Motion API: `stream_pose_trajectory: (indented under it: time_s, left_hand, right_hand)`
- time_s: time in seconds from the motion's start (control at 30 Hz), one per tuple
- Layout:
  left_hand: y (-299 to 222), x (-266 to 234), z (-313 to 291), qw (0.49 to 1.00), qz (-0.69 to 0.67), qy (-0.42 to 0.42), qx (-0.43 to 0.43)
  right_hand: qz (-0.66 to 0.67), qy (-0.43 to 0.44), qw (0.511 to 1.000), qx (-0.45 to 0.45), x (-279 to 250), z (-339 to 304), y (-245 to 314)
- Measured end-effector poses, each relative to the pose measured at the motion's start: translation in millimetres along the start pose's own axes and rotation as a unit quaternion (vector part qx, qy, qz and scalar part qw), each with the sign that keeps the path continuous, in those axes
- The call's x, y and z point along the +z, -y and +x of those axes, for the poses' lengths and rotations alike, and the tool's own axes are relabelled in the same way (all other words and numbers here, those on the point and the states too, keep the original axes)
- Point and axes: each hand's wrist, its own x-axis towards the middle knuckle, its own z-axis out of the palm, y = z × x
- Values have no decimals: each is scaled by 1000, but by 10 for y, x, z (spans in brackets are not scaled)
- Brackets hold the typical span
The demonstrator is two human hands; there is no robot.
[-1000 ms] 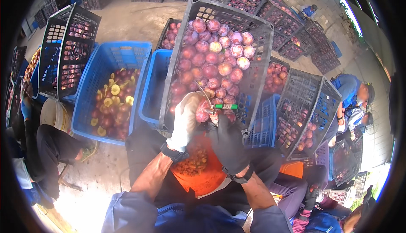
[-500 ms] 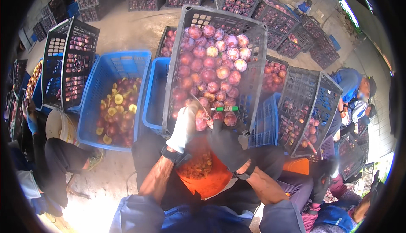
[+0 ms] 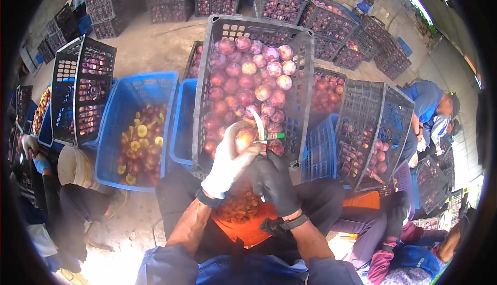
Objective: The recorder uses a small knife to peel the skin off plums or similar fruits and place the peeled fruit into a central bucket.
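My left hand [image 3: 228, 161], in a white glove, is closed around a reddish plum [image 3: 245, 139]. My right hand [image 3: 274, 180], in a black glove, grips a knife [image 3: 275, 136] with a green handle, its curved blade upright against the plum. The fingers around the handle are partly hidden. Both hands are at the near end of a tilted black crate [image 3: 202, 96] full of whole purple-red plums [image 3: 246, 80]. Below them, between my knees, an orange bucket [image 3: 251, 231] holds small brownish pieces [image 3: 238, 206].
Left of the crate, a blue basket [image 3: 106, 140] holds plums, several cut to yellow flesh. A second blue basket [image 3: 178, 135] is partly under the crate. Another tilted black crate [image 3: 357, 104] stands at right. A white bucket [image 3: 77, 166] is at left. Co-workers [image 3: 427, 101] sit on both sides.
My left hand has turned, bringing the held plum up into fuller view. The knife blade has swung more upright beside it, and the right hand has lowered slightly.
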Motion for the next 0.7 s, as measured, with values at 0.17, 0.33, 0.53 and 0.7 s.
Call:
stream_pose_trajectory:
  time_s: [0.17, 0.33, 0.53, 0.7]
  left_hand:
    - [82, 88, 30, 902, -400, -23, -162]
    - [0, -68, 65, 813, -552, 48, -178]
    - [7, -106, 17, 807, -560, 83, -169]
    - [-109, -61, -48, 871, -470, 62, -133]
  right_hand:
    - [196, 55, 978, 48, 109, -103, 56]
    - [-24, 17, 999, -15, 44, -240, 233]
    - [-445, -6, 854, -270, -248, -260, 145]
    - [-506, -33, 790, -344, -196, -263, 30]
